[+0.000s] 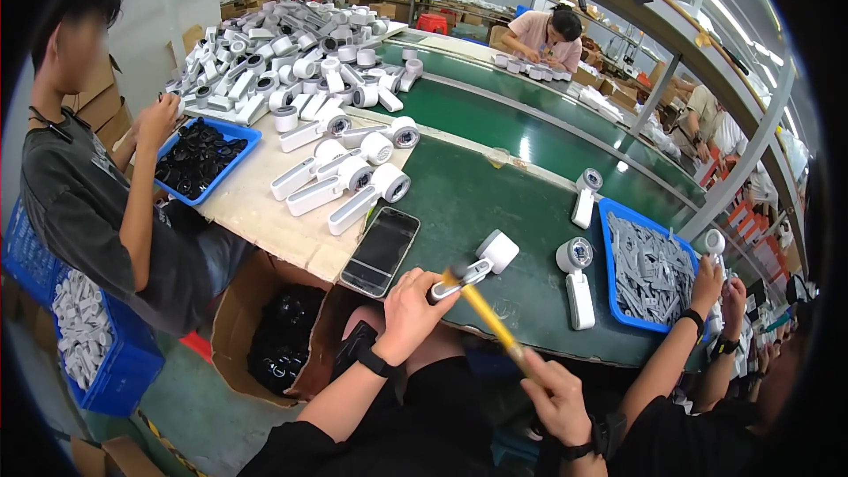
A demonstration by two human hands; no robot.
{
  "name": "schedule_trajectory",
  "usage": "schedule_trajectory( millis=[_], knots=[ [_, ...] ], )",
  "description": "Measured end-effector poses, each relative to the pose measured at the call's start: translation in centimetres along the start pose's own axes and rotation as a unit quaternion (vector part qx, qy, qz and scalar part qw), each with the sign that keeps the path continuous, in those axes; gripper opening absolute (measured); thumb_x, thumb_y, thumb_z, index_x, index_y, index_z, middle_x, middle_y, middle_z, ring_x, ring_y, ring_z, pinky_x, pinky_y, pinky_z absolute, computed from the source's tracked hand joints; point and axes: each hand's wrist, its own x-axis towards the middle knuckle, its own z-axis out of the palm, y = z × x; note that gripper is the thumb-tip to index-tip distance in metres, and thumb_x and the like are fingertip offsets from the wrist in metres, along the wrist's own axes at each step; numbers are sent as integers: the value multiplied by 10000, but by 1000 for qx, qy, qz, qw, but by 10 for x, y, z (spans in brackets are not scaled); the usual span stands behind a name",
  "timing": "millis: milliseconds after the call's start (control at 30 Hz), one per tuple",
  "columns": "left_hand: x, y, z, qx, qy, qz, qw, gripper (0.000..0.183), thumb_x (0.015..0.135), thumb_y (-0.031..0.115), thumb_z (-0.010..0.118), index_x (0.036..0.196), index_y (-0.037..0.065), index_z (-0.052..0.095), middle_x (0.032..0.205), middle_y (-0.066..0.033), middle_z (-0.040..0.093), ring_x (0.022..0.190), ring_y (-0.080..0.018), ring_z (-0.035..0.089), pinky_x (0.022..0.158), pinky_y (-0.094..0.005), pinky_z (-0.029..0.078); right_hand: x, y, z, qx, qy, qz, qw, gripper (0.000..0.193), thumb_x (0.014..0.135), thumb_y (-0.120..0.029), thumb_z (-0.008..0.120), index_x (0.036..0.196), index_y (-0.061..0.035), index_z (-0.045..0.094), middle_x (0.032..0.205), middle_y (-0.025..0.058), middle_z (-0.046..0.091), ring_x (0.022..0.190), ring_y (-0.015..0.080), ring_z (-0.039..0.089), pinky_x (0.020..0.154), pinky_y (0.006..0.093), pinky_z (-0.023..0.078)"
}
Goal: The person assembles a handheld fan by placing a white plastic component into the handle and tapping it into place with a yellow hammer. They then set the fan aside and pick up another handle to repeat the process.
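Note:
My left hand point(409, 311) grips the handle end of a white handheld fan point(500, 251) at the near edge of the green work surface. The fan's round head points away to the right. In my right hand point(558, 399) is a hammer point(491, 321) with a yellow handle. Its blurred head is over the fan's handle by my left fingers; whether they touch I cannot tell. Just left of the fan lies a smartphone point(382, 249). Two more white fans, one far point(586, 198) and one nearer point(579, 287), rest to the right.
Several fans point(320, 190) lie on the pale board point(274, 221), before a large pile point(291, 57). A blue tray point(611, 256) holds grey strips; another point(251, 134) holds black parts. Below stands an open carton point(231, 336). Co-workers sit left point(97, 185) and right point(680, 362).

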Motion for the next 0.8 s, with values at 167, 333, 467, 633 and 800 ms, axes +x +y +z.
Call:
schedule_trajectory(
  millis=[167,333,467,633,800],
  knots=[
    [2,5,-4,-24,-20,4,1000,224,754,205,826,890,68,713,766,-56,596,734,-248,626,652,-367,500,3,24,2,-41,90,36,994,535,865,31,659,1384,-67,570,764,125,531,645,242,527,619,329,444],
    [8,4,-6,-25,-58,-11,998,224,771,220,807,894,69,696,808,-62,618,746,-262,647,642,-377,509,1,27,1,-9,93,41,995,532,866,27,657,1385,-46,561,784,119,537,663,213,520,643,299,440],
    [17,14,-7,58,-106,10,993,243,817,238,759,962,71,660,898,-108,641,786,-327,661,664,-405,534,3,34,4,4,75,68,995,541,865,28,657,1393,-24,548,815,87,565,699,148,521,674,264,441],
    [33,17,-13,65,-179,50,980,282,869,250,712,1028,35,621,980,-183,648,850,-394,657,723,-469,539,-12,53,3,107,138,107,979,561,884,50,643,1426,-56,545,896,-18,605,650,41,465,571,199,396],
    [52,13,-86,49,-70,11,996,361,896,267,713,1139,9,645,1048,-226,668,933,-417,662,774,-450,536,-24,76,-26,1,289,97,952,567,924,84,540,1477,1,446,1304,101,630,957,102,605,832,226,481]
  ],
)
